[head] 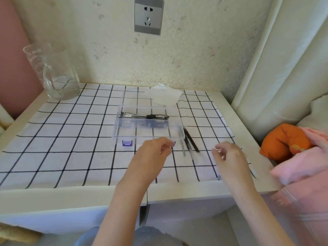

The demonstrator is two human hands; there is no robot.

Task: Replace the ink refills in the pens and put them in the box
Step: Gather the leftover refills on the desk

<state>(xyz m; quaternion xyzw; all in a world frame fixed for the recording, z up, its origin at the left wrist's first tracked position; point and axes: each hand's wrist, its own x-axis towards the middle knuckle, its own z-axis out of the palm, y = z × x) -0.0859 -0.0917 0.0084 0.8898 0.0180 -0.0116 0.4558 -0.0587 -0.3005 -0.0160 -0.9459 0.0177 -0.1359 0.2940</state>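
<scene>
left hand (152, 153): positioned just in front of the clear box (124, 134), at its front right corner, fingers curled with thumb and forefinger tips close together beside the front rim; motion blur prevents telling whether anything is pinched between them. right hand (229, 157): positioned in front of and to the right of the box, well apart from the left hand, fingers curled inward; whether it holds an item cannot be told. loose refills (190, 142): a small group of thin dark and pale sticks lying on the cloth, touching or just beside the right front corner of the box, between the two hands and slightly behind them. pens (145, 115): several lie lengthwise inside the box, along its rear half. blue latch (127, 143): on the front wall of the box, left of the left hand. checked cloth (71, 139): white with black lines, under the box, covering the table (53, 197). crumpled tissue (163, 95): just behind the box, toward its right. glass jug (53, 73): well to the left of and behind the box, at the table corner. wall socket (148, 15): on the wall behind and above the box. orange cushion (282, 141): off the table edge, well to the right of the box.
</scene>
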